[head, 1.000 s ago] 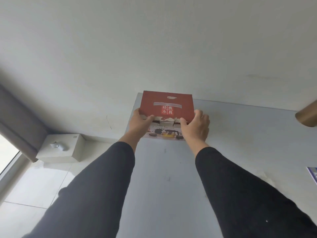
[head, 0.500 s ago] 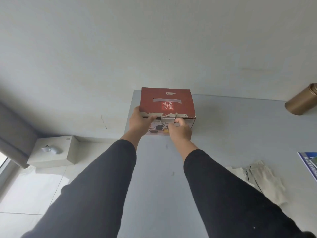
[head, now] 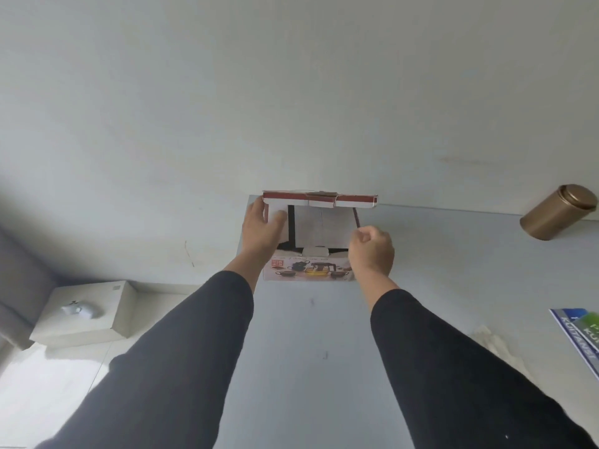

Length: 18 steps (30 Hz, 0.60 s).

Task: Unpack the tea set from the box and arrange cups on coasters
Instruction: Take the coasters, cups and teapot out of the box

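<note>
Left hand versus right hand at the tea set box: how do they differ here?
The left hand lies with straight fingers against the tea set box at its left side; the right hand is curled into a fist at the right front corner. Whether the fist pinches anything is unclear. Both reach from black sleeves.

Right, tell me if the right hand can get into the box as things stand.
Probably yes. The lid is swung up and back, the left hand is at the box's left side, and the opening shows only white inner flaps. The right hand, loosely curled, sits at its right front edge with nothing between.
</note>
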Motion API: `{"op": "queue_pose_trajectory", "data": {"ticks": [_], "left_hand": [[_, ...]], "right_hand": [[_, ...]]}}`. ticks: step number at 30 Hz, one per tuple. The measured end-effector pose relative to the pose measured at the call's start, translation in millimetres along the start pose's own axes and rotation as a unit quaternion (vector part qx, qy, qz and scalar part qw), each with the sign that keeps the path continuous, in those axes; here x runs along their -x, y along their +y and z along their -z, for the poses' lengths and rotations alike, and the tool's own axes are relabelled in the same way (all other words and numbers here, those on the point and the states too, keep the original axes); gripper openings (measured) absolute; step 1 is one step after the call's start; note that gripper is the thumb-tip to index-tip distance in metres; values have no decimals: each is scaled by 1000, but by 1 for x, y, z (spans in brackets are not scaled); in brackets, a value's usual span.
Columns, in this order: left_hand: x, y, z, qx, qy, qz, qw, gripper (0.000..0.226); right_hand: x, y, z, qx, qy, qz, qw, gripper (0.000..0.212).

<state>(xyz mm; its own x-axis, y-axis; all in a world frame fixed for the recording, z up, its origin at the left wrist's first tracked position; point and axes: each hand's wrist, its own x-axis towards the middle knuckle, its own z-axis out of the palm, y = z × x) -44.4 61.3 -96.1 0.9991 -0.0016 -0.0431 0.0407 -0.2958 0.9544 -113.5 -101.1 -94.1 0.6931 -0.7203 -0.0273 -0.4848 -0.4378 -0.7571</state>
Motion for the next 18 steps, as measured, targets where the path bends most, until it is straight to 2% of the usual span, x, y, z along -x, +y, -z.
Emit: {"op": "queue_pose_trajectory", "data": {"ticks": [2, 5, 8, 12, 15, 18], "left_hand": [[-15, 7, -4, -46, 11, -27, 999, 38], [-45, 10, -13, -110, 8, -60, 992, 40], [-75, 7, -23, -198, 8, -78, 977, 39], [-97, 0, -30, -247, -6, -82, 966, 42], [-103, -5, -35, -247, -2, -80, 966, 42], [-102, -11, -37, -252, -6, -86, 964, 49]], "right_hand": [[-17, -6, 1, 30, -30, 62, 997, 31], [-47, -16, -2, 82, -88, 145, 982, 45], [-77, -25, -13, 108, -144, 161, 970, 49], [-108, -27, -32, 149, -193, 149, 958, 50], [-117, -25, -43, 119, -181, 141, 966, 47], [-117, -23, -49, 129, -121, 173, 969, 42]]}}
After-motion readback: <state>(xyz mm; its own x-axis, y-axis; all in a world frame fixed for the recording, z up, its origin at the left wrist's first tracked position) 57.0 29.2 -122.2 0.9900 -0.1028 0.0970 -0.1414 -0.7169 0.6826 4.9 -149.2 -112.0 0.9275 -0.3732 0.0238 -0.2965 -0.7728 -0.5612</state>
